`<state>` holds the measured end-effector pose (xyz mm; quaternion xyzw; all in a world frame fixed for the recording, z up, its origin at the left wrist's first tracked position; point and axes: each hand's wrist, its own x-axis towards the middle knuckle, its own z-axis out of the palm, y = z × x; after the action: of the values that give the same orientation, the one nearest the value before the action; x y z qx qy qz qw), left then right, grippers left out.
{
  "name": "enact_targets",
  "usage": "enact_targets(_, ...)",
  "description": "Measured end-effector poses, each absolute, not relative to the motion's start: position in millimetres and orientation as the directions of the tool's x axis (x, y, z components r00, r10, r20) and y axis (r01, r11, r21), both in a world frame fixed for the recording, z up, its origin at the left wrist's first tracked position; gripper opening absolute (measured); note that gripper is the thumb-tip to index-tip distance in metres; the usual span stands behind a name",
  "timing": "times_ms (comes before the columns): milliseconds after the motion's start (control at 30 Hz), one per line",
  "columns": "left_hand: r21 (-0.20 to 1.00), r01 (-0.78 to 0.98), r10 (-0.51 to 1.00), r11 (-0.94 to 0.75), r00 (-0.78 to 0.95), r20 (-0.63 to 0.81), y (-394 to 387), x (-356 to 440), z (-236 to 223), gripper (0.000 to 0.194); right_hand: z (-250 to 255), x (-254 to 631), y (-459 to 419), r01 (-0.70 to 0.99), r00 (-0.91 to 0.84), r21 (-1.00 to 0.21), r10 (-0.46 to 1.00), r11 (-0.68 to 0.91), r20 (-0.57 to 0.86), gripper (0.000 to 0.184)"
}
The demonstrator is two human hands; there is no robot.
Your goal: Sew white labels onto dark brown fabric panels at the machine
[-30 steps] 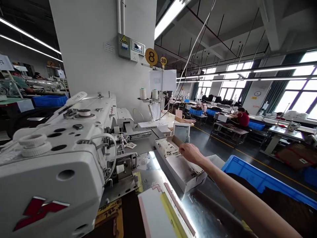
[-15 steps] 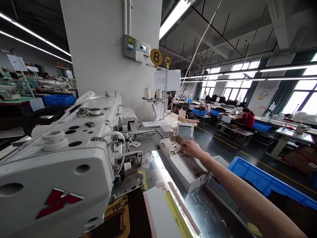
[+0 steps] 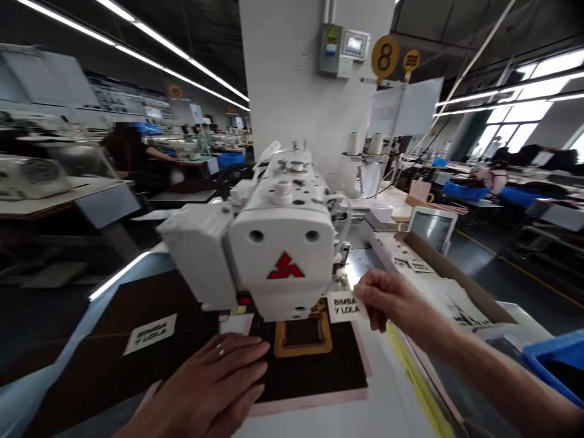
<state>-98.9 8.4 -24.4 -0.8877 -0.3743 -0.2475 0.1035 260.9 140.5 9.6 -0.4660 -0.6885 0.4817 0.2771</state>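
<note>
Dark brown cloth (image 3: 319, 377) lies beneath the near end of the sewing machine (image 3: 283, 237), a pink edge showing on its near side. Left hand (image 3: 210, 371): palm down on the cloth, fingers extended and close together, nothing visibly gripped. Right hand (image 3: 387, 298): thumb and fingers pinched on the right edge of a printed label (image 3: 342, 307), which sits just right of the machine head.

Risks, as I judge them:
1. Label is held by one edge only; its left part could fold or twist if it catches the machine head.
2. Sideways pressure from my left hand could crease the cloth or drag it out of line with the yellow frame (image 3: 303, 351).
3. My left fingertips are near that frame; a pinch is possible should it shift.
4. Needle hidden from me, so misplacement might go unnoticed.
5. Second label (image 3: 150, 334), loose-looking on the left, could be swept aside by my left forearm.
</note>
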Motion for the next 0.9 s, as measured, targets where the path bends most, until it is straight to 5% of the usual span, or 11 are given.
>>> enact_targets(133,-0.039,0.710,0.640,-0.703,0.655,0.401,6,-92,-21,0.033,-28,208,127,0.399,-0.490,-0.916,0.836,-0.038,-0.248,0.032)
enact_targets(367,0.056,0.733,0.692,-0.678,0.610,0.387,15,-78,-31,0.034,-32,190,138,0.529,-0.447,-0.848,0.837,-0.036,-0.315,0.016)
enact_targets(900,0.009,0.749,0.680,-0.662,0.596,0.426,30,-59,-28,0.035,-23,175,122,0.709,-0.424,-0.652,0.901,0.269,-0.090,0.022)
